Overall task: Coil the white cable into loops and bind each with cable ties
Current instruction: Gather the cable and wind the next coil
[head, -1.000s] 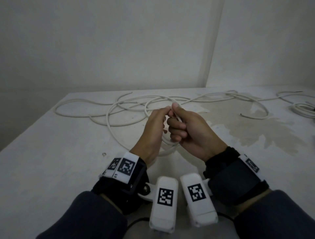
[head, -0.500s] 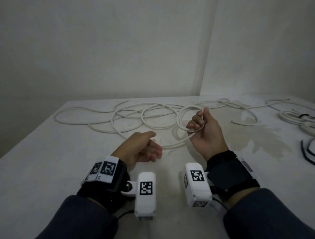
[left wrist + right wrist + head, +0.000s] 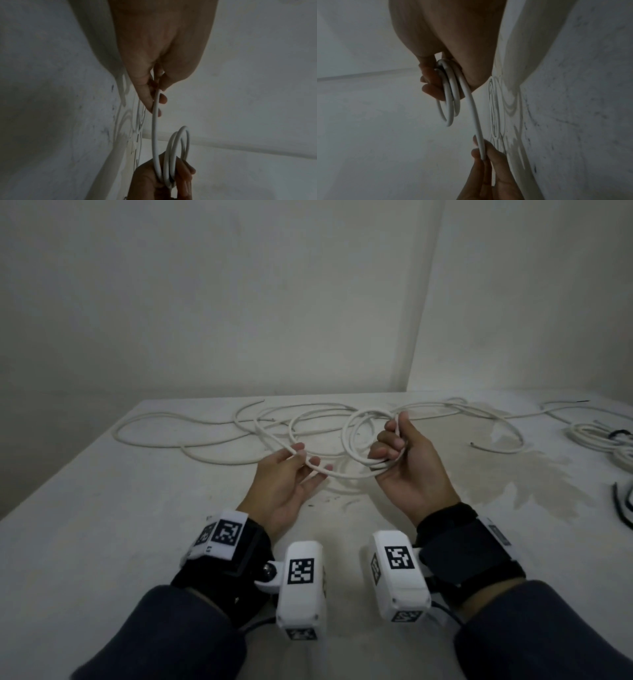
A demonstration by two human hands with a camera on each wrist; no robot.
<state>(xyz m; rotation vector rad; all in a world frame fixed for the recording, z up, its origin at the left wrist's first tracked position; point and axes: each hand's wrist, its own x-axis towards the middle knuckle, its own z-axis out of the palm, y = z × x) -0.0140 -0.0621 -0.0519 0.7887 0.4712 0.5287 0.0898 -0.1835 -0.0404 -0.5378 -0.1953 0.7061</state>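
My right hand (image 3: 399, 448) holds a small coil (image 3: 356, 436) of the white cable, a few loops held above the table with fingers curled round them; the coil (image 3: 448, 94) shows in the right wrist view too. From the coil a strand (image 3: 329, 470) runs left to my left hand (image 3: 301, 460), which pinches it between thumb and fingers, palm turned up. In the left wrist view the strand (image 3: 155, 128) leaves my fingers and joins the coil (image 3: 178, 152). The rest of the white cable (image 3: 205, 440) lies in loose curves across the back of the table.
The white table (image 3: 102, 542) meets two white walls at the back. A stained patch (image 3: 534, 474) marks its right side. Another bundle of white cable (image 3: 603, 436) and black strips (image 3: 620, 505) lie at the far right edge.
The hands, joined a second ago, came apart. My left hand then rose and took hold of the strand left of the coil. My right hand kept the coil.
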